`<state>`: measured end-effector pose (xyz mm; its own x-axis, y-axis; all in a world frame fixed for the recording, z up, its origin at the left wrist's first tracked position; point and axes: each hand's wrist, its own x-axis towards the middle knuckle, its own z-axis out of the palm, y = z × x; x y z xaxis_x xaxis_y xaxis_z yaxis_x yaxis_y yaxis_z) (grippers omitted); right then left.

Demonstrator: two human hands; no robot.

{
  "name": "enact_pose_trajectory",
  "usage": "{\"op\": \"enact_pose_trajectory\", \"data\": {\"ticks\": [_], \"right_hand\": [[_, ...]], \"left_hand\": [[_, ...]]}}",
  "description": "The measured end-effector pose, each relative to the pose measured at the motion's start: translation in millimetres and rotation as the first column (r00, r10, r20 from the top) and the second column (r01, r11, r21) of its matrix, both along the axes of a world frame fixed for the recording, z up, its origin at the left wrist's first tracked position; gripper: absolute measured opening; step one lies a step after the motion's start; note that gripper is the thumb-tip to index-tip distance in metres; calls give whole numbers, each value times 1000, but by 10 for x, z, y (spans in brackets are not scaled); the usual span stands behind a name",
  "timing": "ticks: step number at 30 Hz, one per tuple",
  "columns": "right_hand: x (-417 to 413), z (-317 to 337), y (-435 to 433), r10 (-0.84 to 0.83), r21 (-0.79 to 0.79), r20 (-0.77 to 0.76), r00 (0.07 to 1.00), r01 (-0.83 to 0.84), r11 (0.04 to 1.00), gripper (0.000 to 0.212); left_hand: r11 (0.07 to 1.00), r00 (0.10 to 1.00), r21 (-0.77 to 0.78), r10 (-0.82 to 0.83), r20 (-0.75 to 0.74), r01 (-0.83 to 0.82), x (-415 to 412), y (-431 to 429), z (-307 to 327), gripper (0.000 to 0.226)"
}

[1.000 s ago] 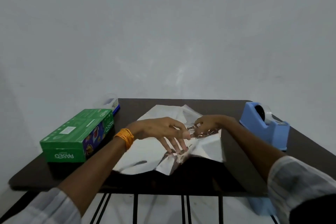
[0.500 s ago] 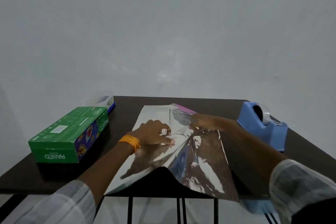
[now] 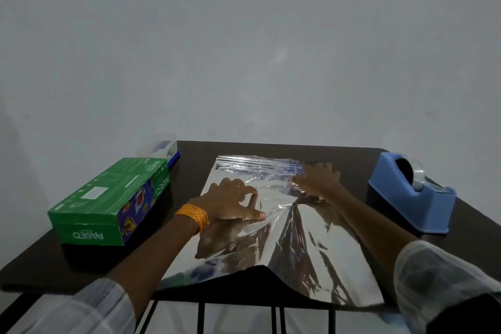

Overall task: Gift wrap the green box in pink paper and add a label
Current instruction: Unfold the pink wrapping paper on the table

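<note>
Meanwhile, the green box (image 3: 108, 198) is left at the table's (image 3: 271, 152) left edge, with a small tub (image 3: 165, 148) behind it at the far corner and a tape holder (image 3: 412, 198) at the right edge. The paper (image 3: 298, 247), silver side up, is pressed down mid-table by the left hand (image 3: 230, 203) and the right hand (image 3: 318, 180), fingers released. Since a moment ago it has been spread flatter.

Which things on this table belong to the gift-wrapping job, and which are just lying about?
Job: green box; shiny wrapping sheet, silver side up, pressed by left hand and right hand; blue tape dispenser, probably for sealing.
Lying about: small blue-and-white container behind the box, contents unclear.
</note>
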<state>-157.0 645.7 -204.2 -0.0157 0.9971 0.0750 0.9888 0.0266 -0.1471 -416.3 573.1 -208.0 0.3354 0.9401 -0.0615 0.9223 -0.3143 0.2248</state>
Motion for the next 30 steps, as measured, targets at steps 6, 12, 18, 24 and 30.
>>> {"op": "enact_pose_trajectory", "data": {"ticks": [6, 12, 18, 24, 30], "right_hand": [[-250, 5, -193, 242, 28, -111, 964, -240, 970, 82], [-237, -179, -507, 260, -31, -97, 961, -264, 964, 76], [8, -386, -672, 257, 13, 26, 966, -258, 966, 102], [-25, -237, -791, 235, -15, -33, 972, -235, 972, 86], [-289, -120, -841, 234, 75, -177, 956, -224, 972, 76]], "left_hand": [[999, 999, 27, 26, -26, -26, -51, 29, 18, 78], [995, 995, 48, 85, -41, -83, -96, -90, -33, 84], [997, 995, 45, 60, -74, -56, -178, -184, -74, 81], [997, 997, 23, 79, 6, -80, -151, -221, -40, 85], [981, 970, 100, 143, 197, -165, -367, -459, 251, 74]]}}
